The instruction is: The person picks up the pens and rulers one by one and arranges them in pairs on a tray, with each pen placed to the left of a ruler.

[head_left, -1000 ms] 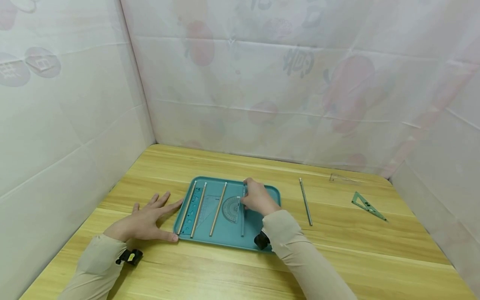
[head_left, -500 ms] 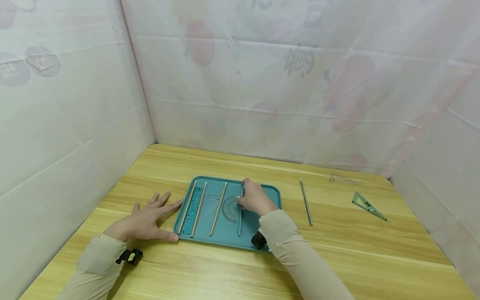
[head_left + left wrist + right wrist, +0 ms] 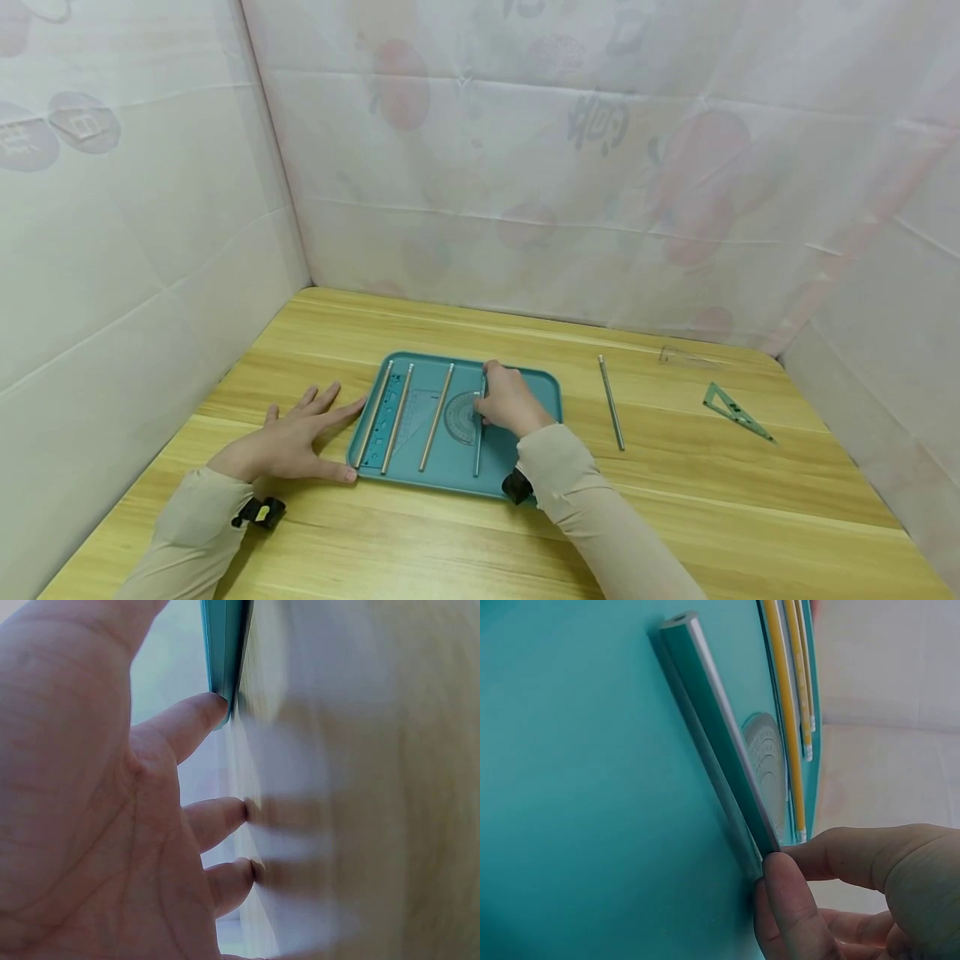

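My right hand (image 3: 512,402) pinches a green pencil (image 3: 720,727) between thumb and fingers, low over the teal tray (image 3: 517,467), beside a clear protractor (image 3: 459,418). The pencil's unsharpened end shows in the right wrist view, with its shadow on the tray floor. With fingers spread, my left hand (image 3: 300,442) rests on the table, thumb and index fingertip at the tray's left edge. Inside the tray lie several yellow pencils (image 3: 437,417), a blue stencil ruler (image 3: 385,421) and a clear set square (image 3: 414,417).
Right of the tray, another green pencil (image 3: 611,402) lies on the wooden table (image 3: 675,517). Farther right are a green set square (image 3: 738,412) and a clear drawing piece (image 3: 686,358). Pale printed curtains (image 3: 525,167) stand close behind the table and along its sides.
My right hand has shifted slightly left with the green pencil, bringing it nearer to the protractor and over its right edge in the head view. The left hand has stayed in place.
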A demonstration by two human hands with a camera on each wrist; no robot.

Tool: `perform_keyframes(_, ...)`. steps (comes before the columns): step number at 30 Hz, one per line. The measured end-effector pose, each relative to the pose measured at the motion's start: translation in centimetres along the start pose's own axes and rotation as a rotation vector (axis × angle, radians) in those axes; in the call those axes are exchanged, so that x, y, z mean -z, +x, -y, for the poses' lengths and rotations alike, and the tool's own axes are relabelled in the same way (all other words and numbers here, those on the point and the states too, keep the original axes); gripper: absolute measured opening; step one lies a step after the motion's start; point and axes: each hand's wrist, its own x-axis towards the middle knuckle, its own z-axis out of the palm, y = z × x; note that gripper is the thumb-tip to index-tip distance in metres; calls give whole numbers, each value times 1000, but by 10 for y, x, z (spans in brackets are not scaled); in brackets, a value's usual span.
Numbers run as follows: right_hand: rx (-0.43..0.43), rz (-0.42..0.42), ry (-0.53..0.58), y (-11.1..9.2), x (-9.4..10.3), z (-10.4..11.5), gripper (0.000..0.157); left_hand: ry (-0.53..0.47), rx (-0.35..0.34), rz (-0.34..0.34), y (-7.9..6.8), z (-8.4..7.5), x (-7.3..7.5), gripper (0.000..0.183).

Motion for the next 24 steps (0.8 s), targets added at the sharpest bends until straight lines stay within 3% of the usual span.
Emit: perform_keyframes(24,-8,13,8,-3,-1,-4,68,1,6,-2,0,-1,-2,109)
